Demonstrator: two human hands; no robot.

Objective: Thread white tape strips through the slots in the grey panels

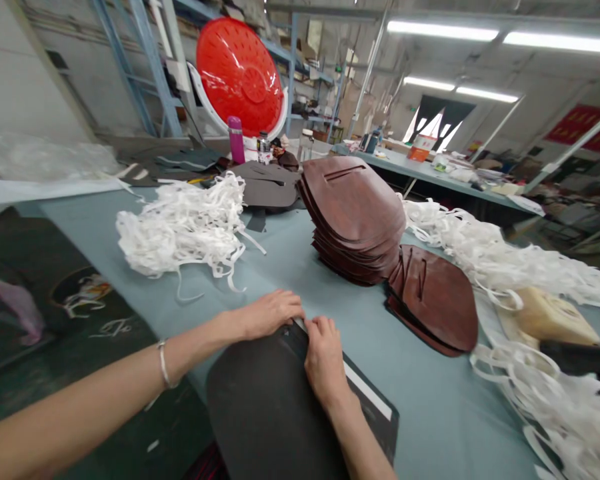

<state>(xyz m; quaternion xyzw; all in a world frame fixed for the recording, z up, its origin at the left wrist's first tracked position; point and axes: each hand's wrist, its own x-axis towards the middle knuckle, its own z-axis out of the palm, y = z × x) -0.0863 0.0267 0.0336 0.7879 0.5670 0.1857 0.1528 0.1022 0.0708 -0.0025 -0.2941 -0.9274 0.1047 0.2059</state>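
Observation:
A dark grey, leather-like panel [275, 407] with rounded corners lies at the near edge of the table. Along its right side runs a white strip [367, 389], partly covered by my right hand [325, 360]. My left hand [270, 313] has its fingers bent together over the panel's far end. Close beside it, the fingers of my right hand are curled and pinched at the far end of the white strip. The fingertips of both hands nearly meet there, and what lies right under them is mostly hidden.
Brown leather panels with slots stand in a tall stack [355, 207], with a smaller stack [437, 300] alongside. A heap of white strips [185, 227] lies at left, more strips [510, 253] at right. A purple bottle [236, 140] stands behind, before a red basin [243, 77].

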